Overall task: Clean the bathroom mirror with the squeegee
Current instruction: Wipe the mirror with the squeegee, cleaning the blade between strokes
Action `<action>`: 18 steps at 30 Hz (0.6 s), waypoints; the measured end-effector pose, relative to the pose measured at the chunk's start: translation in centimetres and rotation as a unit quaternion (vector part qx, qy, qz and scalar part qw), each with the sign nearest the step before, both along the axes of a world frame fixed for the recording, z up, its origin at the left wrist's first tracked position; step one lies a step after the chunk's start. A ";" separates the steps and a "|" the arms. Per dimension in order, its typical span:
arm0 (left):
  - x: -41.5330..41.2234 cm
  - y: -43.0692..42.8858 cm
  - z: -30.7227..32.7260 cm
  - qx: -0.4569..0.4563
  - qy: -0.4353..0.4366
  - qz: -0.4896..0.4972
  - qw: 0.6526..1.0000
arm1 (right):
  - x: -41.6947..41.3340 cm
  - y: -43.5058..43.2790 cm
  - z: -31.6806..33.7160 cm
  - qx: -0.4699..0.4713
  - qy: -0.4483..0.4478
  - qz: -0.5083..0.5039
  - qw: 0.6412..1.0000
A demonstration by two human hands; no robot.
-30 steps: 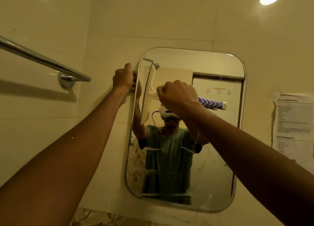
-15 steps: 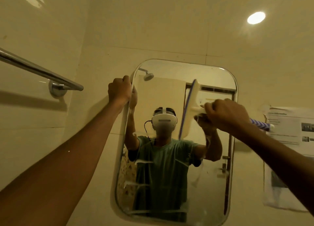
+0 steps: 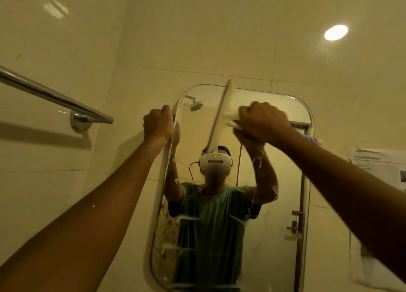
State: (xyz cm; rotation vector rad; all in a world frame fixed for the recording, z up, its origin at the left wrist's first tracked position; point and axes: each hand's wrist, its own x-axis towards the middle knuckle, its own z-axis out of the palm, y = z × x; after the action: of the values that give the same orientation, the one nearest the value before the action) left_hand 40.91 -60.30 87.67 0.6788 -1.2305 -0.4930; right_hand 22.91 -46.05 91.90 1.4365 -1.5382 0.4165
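Observation:
A rounded rectangular mirror (image 3: 283, 203) hangs on the cream tiled wall, with foam streaks across its lower half. My left hand (image 3: 157, 123) grips the mirror's upper left edge. My right hand (image 3: 263, 121) is closed around the handle of a white squeegee (image 3: 220, 116). The squeegee's blade stands nearly upright and slightly tilted against the glass near the top middle, its tip just above the mirror's top edge. The blue-striped handle end is mostly hidden behind my right wrist.
A chrome towel bar (image 3: 55, 98) sticks out from the left wall at hand height. A paper notice (image 3: 377, 171) is stuck to the wall right of the mirror. A ceiling light (image 3: 335, 32) glows at the upper right.
My right hand swept the squeegee from the mirror's left side to the right, then back up to the top middle. My left hand kept its grip on the mirror edge.

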 end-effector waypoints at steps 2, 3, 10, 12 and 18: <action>-0.1 -0.1 -0.1 -0.016 0.003 0.013 1.000 | -3.2 2.0 -0.7 -0.021 -0.052 -0.017 0.998; -0.2 -0.2 -0.2 -0.022 0.005 0.016 1.000 | -4.7 2.7 -1.2 -0.036 -0.084 -0.025 0.996; -0.5 -0.7 -0.2 -0.025 -0.027 0.028 0.999 | -6.0 5.0 -3.3 -0.110 -0.247 0.040 0.962; -0.7 -0.9 -0.3 -0.028 -0.027 0.048 0.998 | -4.8 5.0 -3.1 -0.095 -0.251 0.071 0.961; -0.9 -1.1 -0.5 -0.025 -0.028 0.063 0.997 | -1.9 3.8 -0.8 -0.088 -0.202 0.158 0.963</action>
State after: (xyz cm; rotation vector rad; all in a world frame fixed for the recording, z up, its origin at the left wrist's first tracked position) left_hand 40.00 -61.45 87.13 0.7274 -1.2405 -0.3393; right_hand 21.03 -42.23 91.09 1.5209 -1.5346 1.0682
